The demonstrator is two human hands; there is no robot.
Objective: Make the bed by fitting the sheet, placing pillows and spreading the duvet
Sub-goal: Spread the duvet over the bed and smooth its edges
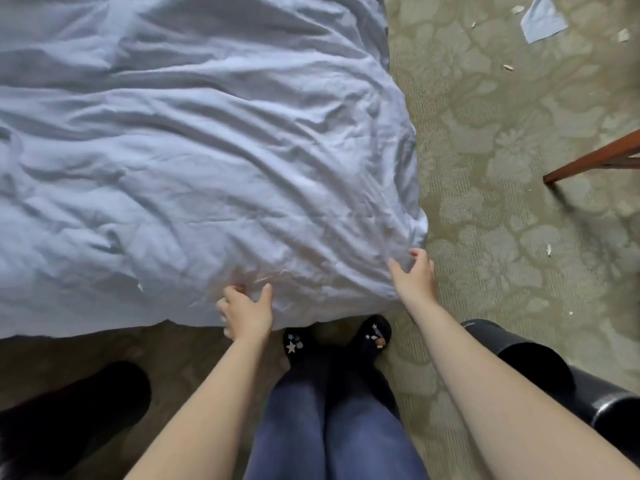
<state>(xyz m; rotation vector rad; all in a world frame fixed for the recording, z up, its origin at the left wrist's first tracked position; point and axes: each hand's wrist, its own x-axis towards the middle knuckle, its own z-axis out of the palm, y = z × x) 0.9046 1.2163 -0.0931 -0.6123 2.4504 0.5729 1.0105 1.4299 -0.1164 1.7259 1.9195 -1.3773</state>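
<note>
A pale blue, heavily wrinkled duvet (194,150) covers the bed and fills the upper left of the head view, its near edge hanging down to the carpet. My left hand (246,308) is at that near edge, fingers curled into the fabric with the thumb spread. My right hand (414,276) is at the duvet's near right corner, fingers bent against the cloth and thumb apart. Whether the right hand pinches the fabric or only touches it is unclear. No pillows or fitted sheet show.
I stand on patterned beige carpet (502,140), feet in dark slippers (370,336) at the bed's edge. A black cylinder (540,368) lies at my right. A wooden furniture leg (588,161) juts in at right. A pale blue cloth piece (542,19) and scraps lie far right.
</note>
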